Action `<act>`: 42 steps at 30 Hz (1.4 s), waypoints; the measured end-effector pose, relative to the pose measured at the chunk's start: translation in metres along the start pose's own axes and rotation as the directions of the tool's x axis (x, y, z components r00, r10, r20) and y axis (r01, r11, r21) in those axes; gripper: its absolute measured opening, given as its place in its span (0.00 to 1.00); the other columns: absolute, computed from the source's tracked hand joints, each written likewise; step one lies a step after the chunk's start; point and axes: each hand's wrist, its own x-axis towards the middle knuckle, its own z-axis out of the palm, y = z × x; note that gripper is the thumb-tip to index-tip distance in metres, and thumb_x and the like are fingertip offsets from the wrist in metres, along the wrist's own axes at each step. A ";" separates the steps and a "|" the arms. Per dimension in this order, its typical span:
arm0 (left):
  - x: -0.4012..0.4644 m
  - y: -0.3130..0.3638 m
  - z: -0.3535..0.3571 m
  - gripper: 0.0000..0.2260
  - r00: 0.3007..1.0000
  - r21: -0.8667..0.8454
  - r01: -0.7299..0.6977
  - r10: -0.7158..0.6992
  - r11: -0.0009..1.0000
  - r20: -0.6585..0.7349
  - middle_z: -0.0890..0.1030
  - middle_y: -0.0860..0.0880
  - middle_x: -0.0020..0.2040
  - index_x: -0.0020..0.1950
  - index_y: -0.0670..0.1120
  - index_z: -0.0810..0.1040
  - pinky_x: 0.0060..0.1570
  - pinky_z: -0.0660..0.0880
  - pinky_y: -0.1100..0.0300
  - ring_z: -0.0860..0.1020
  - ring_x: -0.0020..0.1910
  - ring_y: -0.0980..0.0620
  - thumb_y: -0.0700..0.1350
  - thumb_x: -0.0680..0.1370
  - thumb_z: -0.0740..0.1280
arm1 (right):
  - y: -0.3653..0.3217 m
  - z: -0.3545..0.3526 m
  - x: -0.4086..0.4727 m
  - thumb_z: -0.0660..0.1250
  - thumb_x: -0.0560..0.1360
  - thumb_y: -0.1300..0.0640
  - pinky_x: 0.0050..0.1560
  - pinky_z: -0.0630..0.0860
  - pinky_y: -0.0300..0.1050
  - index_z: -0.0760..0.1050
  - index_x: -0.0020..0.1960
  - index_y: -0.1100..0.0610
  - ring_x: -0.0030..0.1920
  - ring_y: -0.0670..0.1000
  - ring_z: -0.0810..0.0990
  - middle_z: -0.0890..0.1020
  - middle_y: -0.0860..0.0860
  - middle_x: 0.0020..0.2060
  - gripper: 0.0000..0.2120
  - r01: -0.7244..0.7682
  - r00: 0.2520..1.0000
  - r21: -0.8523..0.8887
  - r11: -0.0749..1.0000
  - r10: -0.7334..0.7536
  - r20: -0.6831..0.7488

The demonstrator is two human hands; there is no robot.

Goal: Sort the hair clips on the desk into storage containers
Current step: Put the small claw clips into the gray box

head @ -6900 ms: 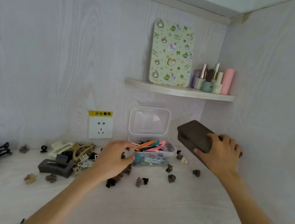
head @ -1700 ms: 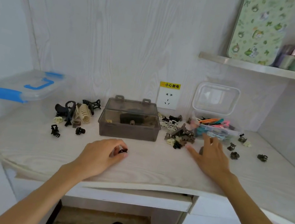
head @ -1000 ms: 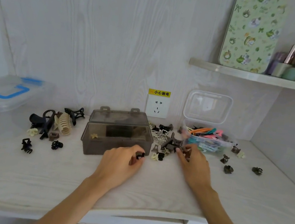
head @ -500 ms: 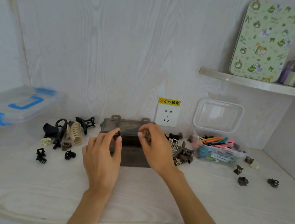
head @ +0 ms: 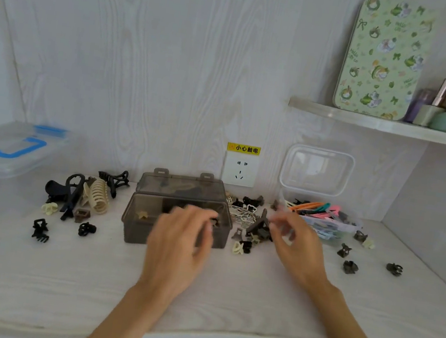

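Head view. The brown box (head: 178, 214) sits mid-desk (head: 226, 298) with its lid tipped back toward the wall, probably so both hands can drop clips in from the near side. A pale clip (head: 142, 214) and some dark ones already lie inside.

The left hand (head: 179, 246) hovers over the box's near right corner, fingers loosely curved. It is blurred; something small and dark shows at its fingertips, but I cannot tell whether it is pinched or lies in the box. The right hand (head: 295, 247) hangs just right of the box with fingers spread and slack, apparently holding nothing, above the small-clip pile (head: 253, 231). That pile lies beside the box, handy for short reaches.

Big claw clips (head: 92, 196), black and cream, cluster to the left of the box, with two small black ones (head: 40, 230) nearer. A few brown minis (head: 350, 267) are scattered at the right. The clear tub (head: 320, 222) at the far right holds the coloured slide clips, its lid propped up against the wall. A blue-latched bin (head: 9, 151) stands at the far left, likely for the large claws.

My guess is that sorting is at an early stage, since most clips remain loose on the desk.
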 end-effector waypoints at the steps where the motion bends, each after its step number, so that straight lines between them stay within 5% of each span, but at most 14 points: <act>1: -0.001 0.013 0.007 0.10 0.990 -0.025 -0.114 0.116 0.993 0.082 0.79 0.55 0.45 0.55 0.50 0.78 0.36 0.75 0.61 0.76 0.39 0.58 0.45 0.76 0.61 | 0.007 -0.001 -0.004 0.68 0.74 0.56 0.36 0.68 0.36 0.77 0.46 0.46 0.39 0.40 0.74 0.77 0.39 0.38 0.05 -0.009 0.999 -0.021 1.000 0.010 0.032; 4: -0.003 0.044 0.036 0.13 0.927 0.037 -0.226 0.203 0.973 0.315 0.80 0.57 0.48 0.57 0.53 0.77 0.23 0.72 0.63 0.79 0.32 0.58 0.48 0.74 0.62 | 0.016 0.004 -0.009 0.67 0.73 0.52 0.44 0.69 0.39 0.76 0.52 0.45 0.47 0.42 0.74 0.77 0.41 0.47 0.09 -0.027 0.985 -0.098 0.995 0.043 0.168; 7: 0.000 0.056 0.057 0.16 0.895 0.187 -0.163 0.066 0.969 0.440 0.81 0.56 0.44 0.51 0.51 0.80 0.18 0.66 0.64 0.77 0.23 0.56 0.52 0.64 0.73 | 0.021 0.013 -0.010 0.64 0.74 0.45 0.60 0.68 0.41 0.68 0.68 0.49 0.63 0.47 0.70 0.73 0.45 0.61 0.23 0.007 0.968 -0.231 0.973 0.051 0.247; 10: -0.001 0.057 0.063 0.14 0.879 0.280 -0.025 -0.112 0.960 0.464 0.80 0.52 0.50 0.47 0.49 0.80 0.20 0.66 0.62 0.78 0.24 0.54 0.56 0.67 0.69 | 0.024 0.017 -0.010 0.59 0.76 0.41 0.66 0.64 0.45 0.60 0.73 0.50 0.69 0.49 0.65 0.68 0.46 0.68 0.29 0.007 0.959 -0.278 0.961 0.072 0.274; 13: -0.004 0.054 0.059 0.14 0.842 0.263 0.084 -0.209 0.961 0.497 0.74 0.51 0.62 0.56 0.49 0.77 0.32 0.72 0.58 0.82 0.40 0.49 0.54 0.77 0.59 | 0.023 0.016 -0.009 0.62 0.75 0.43 0.58 0.67 0.41 0.68 0.67 0.48 0.63 0.49 0.69 0.72 0.46 0.62 0.22 0.033 0.974 -0.244 0.969 0.023 0.226; 17: -0.003 0.053 0.057 0.14 0.851 0.136 0.141 -0.190 0.981 0.489 0.72 0.53 0.59 0.61 0.51 0.72 0.39 0.72 0.59 0.79 0.49 0.51 0.55 0.80 0.55 | 0.021 0.013 -0.009 0.65 0.75 0.48 0.46 0.66 0.38 0.72 0.56 0.48 0.55 0.47 0.72 0.73 0.45 0.52 0.11 0.000 0.980 -0.214 0.977 0.043 0.196; 23: -0.002 0.048 0.055 0.13 0.843 -0.074 0.220 -0.151 0.973 0.516 0.78 0.56 0.52 0.61 0.57 0.74 0.46 0.73 0.61 0.77 0.47 0.56 0.55 0.78 0.63 | 0.022 0.017 -0.011 0.62 0.76 0.52 0.54 0.69 0.42 0.71 0.58 0.54 0.56 0.51 0.71 0.73 0.50 0.54 0.12 0.021 0.968 -0.219 0.976 0.036 0.250; 26: 0.003 0.045 0.046 0.13 0.896 -0.219 0.227 -0.116 0.949 0.428 0.79 0.57 0.47 0.58 0.54 0.79 0.44 0.75 0.63 0.75 0.42 0.61 0.55 0.76 0.66 | 0.021 0.017 -0.013 0.62 0.76 0.52 0.54 0.67 0.42 0.70 0.56 0.56 0.55 0.52 0.70 0.74 0.52 0.53 0.11 0.015 0.963 -0.235 0.972 0.049 0.264; 29: 0.007 0.029 0.031 0.14 0.985 -0.240 0.165 -0.150 0.957 0.081 0.78 0.55 0.45 0.58 0.49 0.80 0.42 0.74 0.65 0.73 0.41 0.59 0.53 0.76 0.66 | 0.016 0.014 -0.014 0.63 0.76 0.50 0.50 0.70 0.41 0.73 0.56 0.54 0.51 0.49 0.71 0.76 0.50 0.51 0.11 -0.005 0.968 -0.198 0.980 0.054 0.245; 32: 0.012 0.005 0.016 0.12 0.889 -0.137 0.386 -0.408 0.912 -0.208 0.80 0.51 0.45 0.57 0.46 0.80 0.46 0.65 0.69 0.72 0.44 0.53 0.45 0.75 0.69 | 0.011 0.010 -0.014 0.64 0.76 0.49 0.44 0.67 0.38 0.74 0.57 0.51 0.45 0.44 0.70 0.77 0.46 0.50 0.12 -0.013 0.975 -0.192 0.981 0.056 0.217; 36: 0.010 -0.007 0.018 0.13 0.805 -0.016 0.580 -0.576 0.814 -0.141 0.81 0.49 0.49 0.61 0.48 0.78 0.48 0.69 0.60 0.74 0.50 0.47 0.44 0.76 0.67 | -0.012 0.015 -0.006 0.66 0.75 0.50 0.53 0.72 0.39 0.76 0.60 0.51 0.52 0.43 0.74 0.79 0.45 0.53 0.14 0.028 1.000 -0.048 0.998 -0.028 -0.002; 39: 0.007 -0.010 0.022 0.15 0.814 0.092 0.579 -0.571 0.810 -0.103 0.82 0.49 0.50 0.62 0.47 0.77 0.54 0.71 0.50 0.76 0.51 0.45 0.46 0.76 0.66 | -0.041 0.034 0.004 0.67 0.75 0.53 0.58 0.69 0.38 0.75 0.62 0.51 0.56 0.41 0.72 0.80 0.46 0.55 0.15 0.129 0.992 0.060 0.990 -0.129 0.001; 42: 0.006 -0.011 0.022 0.17 0.801 0.125 0.598 -0.592 0.791 -0.084 0.83 0.48 0.52 0.64 0.46 0.75 0.62 0.68 0.49 0.77 0.55 0.45 0.47 0.76 0.66 | -0.060 0.048 0.012 0.65 0.76 0.52 0.59 0.67 0.38 0.73 0.64 0.49 0.57 0.40 0.70 0.80 0.45 0.56 0.17 0.177 0.981 0.105 0.979 -0.184 0.056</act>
